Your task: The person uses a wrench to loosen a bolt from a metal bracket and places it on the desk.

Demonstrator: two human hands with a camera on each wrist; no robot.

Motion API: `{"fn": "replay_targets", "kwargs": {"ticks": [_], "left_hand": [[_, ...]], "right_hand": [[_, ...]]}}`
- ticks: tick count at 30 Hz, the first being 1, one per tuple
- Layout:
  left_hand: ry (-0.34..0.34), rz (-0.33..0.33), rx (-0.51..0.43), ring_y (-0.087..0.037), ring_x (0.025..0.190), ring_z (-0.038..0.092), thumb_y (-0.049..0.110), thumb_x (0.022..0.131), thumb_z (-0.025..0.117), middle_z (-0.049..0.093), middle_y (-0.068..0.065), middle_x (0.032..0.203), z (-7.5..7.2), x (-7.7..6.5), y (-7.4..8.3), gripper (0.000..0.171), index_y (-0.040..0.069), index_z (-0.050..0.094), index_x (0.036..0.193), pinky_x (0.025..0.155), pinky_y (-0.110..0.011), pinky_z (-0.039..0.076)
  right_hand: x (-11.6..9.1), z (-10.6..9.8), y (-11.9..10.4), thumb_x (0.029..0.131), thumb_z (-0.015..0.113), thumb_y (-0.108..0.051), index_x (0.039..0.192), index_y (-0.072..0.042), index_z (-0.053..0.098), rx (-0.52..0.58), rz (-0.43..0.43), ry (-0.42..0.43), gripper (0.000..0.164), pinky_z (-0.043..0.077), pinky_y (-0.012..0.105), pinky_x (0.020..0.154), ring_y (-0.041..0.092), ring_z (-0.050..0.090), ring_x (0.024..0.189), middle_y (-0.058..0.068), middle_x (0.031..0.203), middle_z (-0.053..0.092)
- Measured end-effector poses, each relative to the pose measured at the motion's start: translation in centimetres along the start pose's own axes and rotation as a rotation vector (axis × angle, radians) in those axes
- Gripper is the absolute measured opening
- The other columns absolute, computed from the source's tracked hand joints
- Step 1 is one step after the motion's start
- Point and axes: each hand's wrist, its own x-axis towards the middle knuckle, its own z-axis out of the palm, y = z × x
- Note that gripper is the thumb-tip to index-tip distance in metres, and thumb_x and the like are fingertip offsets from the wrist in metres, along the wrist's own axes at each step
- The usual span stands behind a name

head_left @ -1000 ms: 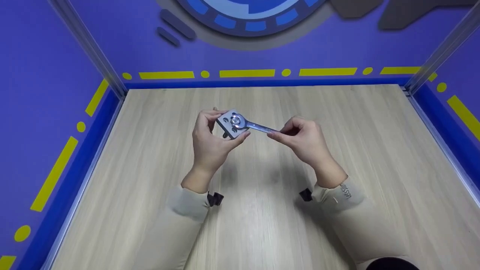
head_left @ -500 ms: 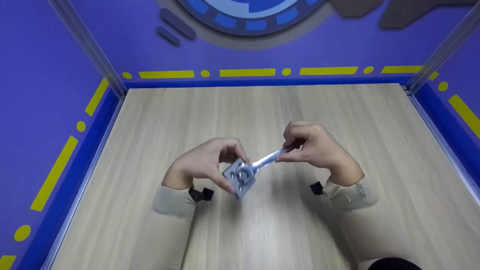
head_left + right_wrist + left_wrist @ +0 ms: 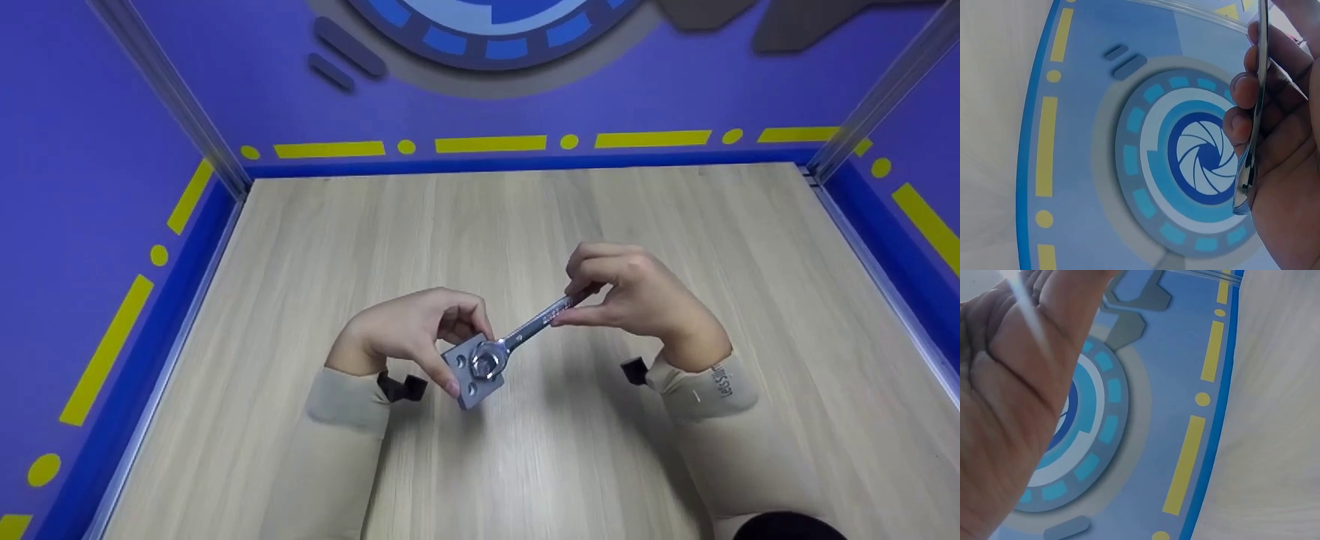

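Note:
My left hand (image 3: 409, 326) pinches a square grey metal plate (image 3: 471, 394) by its edges, thumb on the near side and fingers at the far side. Round holes show in the plate's face. A shiny bolt head (image 3: 487, 365) stands at its middle, with the ring end of a combination wrench (image 3: 532, 328) around it. The wrench slants up to the right, its handle gripped between thumb and fingers of my right hand (image 3: 634, 292). In the right wrist view the wrench shaft (image 3: 1258, 112) lies along the curled fingers. Only the palm (image 3: 1016, 382) shows in the left wrist view.
Below both hands spreads a light wood-grain table (image 3: 510, 480). Blue panels with yellow dashes stand around it, the back wall (image 3: 495, 120) beyond the far edge. Metal posts (image 3: 187, 105) rise at the back corners. Dark wrist mounts (image 3: 401, 388) sit at both cuffs.
My left hand has come down towards me with the plate and turned at the wrist. The wrench has swung from sloping down to the right to sloping up; my right hand sits slightly lower.

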Motion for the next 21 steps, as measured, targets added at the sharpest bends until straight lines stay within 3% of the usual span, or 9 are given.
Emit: {"fn": "replay_targets", "kwargs": {"ticks": [4,10,15,21], "left_hand": [[0.04,0.018,0.0,-0.021,0.107,0.08,-0.004,0.071,0.101,0.079,-0.009,0.123,-0.3,-0.2,-0.3,0.061,-0.003,0.069,0.122,0.102,-0.029,0.069],[0.138,0.067,0.018,-0.02,0.106,0.079,0.0,0.072,0.102,0.079,-0.009,0.121,-0.9,-0.5,-0.7,0.061,-0.001,0.069,0.123,0.099,-0.028,0.069],[0.228,0.075,0.011,-0.02,0.106,0.078,0.003,0.072,0.104,0.079,-0.008,0.12,-1.2,-0.7,-1.0,0.063,-0.001,0.069,0.124,0.098,-0.027,0.069],[0.269,0.068,0.037,-0.022,0.105,0.077,0.003,0.072,0.105,0.079,-0.011,0.121,-1.1,-0.7,-1.0,0.063,-0.001,0.07,0.125,0.098,-0.027,0.069]], "right_hand": [[-0.5,-1.0,0.5,0.077,0.103,0.001,0.085,-0.006,0.078,-0.019,0.017,0.051,0.028,0.066,0.011,0.074,0.009,0.073,0.079,0.005,0.089,0.068],[-1.0,-2.4,1.8,0.072,0.103,0.009,0.084,-0.002,0.081,-0.053,0.104,0.231,0.027,0.059,0.008,0.067,0.005,0.067,0.075,0.01,0.083,0.07],[-1.2,-3.0,2.9,0.077,0.105,-0.004,0.083,0.0,0.08,-0.184,0.353,0.395,0.026,0.054,0.008,0.064,0.001,0.062,0.074,0.005,0.083,0.071],[-1.5,-3.3,4.9,0.086,0.103,-0.028,0.089,-0.002,0.083,-0.251,0.665,0.531,0.033,0.051,0.012,0.063,0.004,0.063,0.076,-0.01,0.085,0.068]]}}
